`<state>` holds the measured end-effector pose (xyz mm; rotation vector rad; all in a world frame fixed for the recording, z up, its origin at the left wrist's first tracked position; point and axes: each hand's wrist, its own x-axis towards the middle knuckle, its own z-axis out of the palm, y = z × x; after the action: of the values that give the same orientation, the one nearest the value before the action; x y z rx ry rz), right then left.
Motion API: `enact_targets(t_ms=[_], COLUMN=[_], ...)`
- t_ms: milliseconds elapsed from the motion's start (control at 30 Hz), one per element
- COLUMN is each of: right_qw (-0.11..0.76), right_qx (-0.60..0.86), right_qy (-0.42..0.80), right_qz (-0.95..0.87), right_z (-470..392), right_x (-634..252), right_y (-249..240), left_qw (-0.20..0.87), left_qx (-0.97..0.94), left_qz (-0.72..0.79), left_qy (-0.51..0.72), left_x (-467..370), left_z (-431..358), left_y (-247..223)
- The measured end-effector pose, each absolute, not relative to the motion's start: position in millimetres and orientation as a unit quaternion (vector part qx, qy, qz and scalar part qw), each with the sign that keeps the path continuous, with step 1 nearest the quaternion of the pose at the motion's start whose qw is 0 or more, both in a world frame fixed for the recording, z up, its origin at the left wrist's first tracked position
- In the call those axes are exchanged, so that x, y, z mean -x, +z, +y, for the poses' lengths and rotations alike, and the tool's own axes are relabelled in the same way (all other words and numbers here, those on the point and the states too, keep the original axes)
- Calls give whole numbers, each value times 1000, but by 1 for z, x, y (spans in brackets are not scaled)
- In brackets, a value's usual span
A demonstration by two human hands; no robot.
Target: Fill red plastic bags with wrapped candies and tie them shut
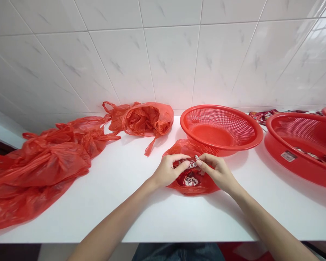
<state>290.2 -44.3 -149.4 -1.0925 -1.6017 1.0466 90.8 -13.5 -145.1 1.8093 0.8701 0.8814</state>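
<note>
A dark red packet (192,165) is over the open bag (206,187) on the white bench (108,206), its sides clamped between thumb and fingers of the left hand (171,169) and the right hand (216,169). Another wrapper (191,180) lies inside the bag. Behind the bag sits a colander (217,136); crumpled bags (54,159) lie left of it.

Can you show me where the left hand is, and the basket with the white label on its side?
Left hand (170,169): head view, back of the hand.
Basket (309,166): head view, outer wall.
</note>
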Motion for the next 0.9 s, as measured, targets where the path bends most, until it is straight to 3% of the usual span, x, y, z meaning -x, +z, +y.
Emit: enact_targets(t_ms=[367,700,900], right_qw=[467,437,450], right_qx=[416,482,462], right_qy=[515,319,348], right_qz=[-587,-689,-681], right_z=[-44,-46,-45], right_x=[-293,-289,-290], right_y=[-150,-157,-156], left_qw=[448,270,278], left_qx=[-745,-830,-828], left_qz=[336,370,365], left_qy=[362,317,323], left_x=[-91,-93,-95], left_z=[-15,-18,-19], left_y=[-146,-152,-155])
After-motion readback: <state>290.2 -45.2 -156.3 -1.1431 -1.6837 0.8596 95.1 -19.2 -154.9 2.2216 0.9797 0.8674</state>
